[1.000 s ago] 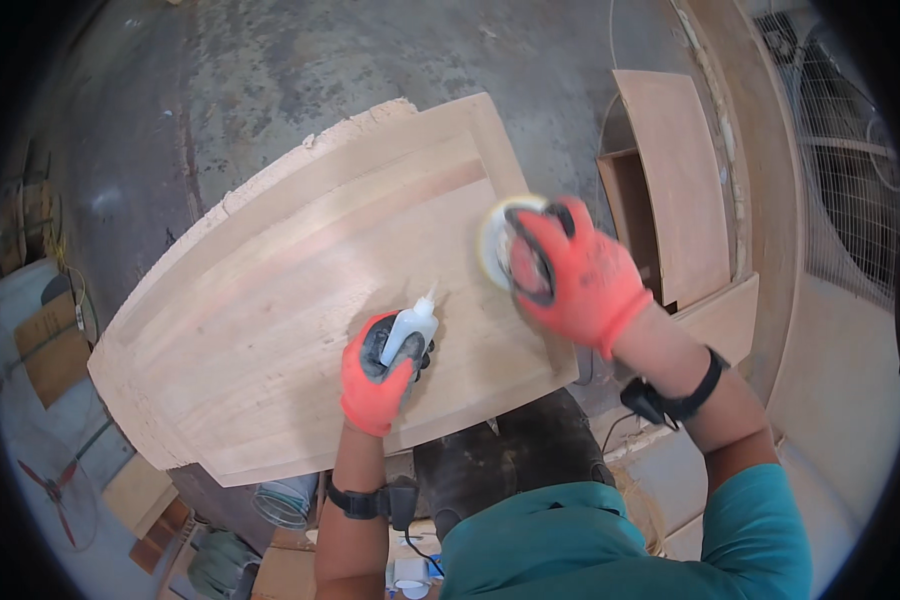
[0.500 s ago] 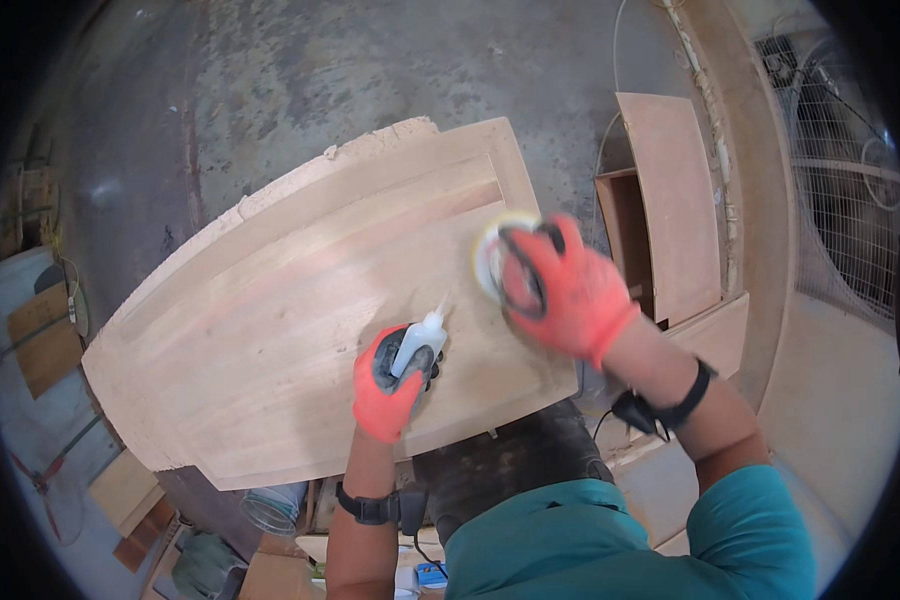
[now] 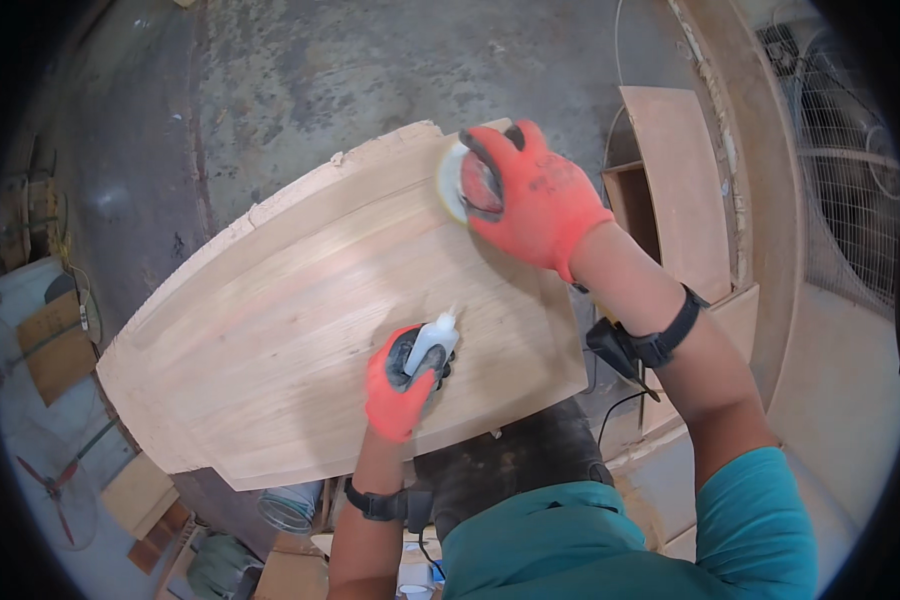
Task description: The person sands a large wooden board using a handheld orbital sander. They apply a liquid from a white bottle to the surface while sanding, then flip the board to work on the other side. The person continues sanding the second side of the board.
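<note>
One pale wooden panel, broad and curve-sided, lies before you and serves as the clock face. Your left hand, in a coral-red glove with dark grip patches, is closed around a white plastic squeeze bottle toward 5 o'clock, nozzle aimed at 1. Your right hand, gloved alike, curls around a red-bodied tool with a round white, yellow-edged disc near 1 to 2 o'clock; whether the disc touches the wood cannot be told. Beyond, at 8 o'clock: a red-bladed fan
</note>
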Available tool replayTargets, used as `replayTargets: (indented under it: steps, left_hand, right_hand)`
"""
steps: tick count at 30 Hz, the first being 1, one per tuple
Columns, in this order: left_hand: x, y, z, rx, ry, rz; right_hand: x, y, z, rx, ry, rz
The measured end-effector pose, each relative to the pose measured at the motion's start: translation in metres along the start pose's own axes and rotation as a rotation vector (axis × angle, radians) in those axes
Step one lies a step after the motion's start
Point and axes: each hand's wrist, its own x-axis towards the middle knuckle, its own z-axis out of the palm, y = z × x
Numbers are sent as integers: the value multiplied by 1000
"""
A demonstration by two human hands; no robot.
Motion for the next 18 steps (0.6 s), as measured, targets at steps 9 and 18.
replayTargets:
  steps: [9,18]
  left_hand:
    - [0,-6,-13,-206,-94,-22]
    - [-7,-30,-93,-73,147,330]
  right_hand:
    - [5,-17,11,41,0,85]
    - [-22,17,11,-4,88,264]
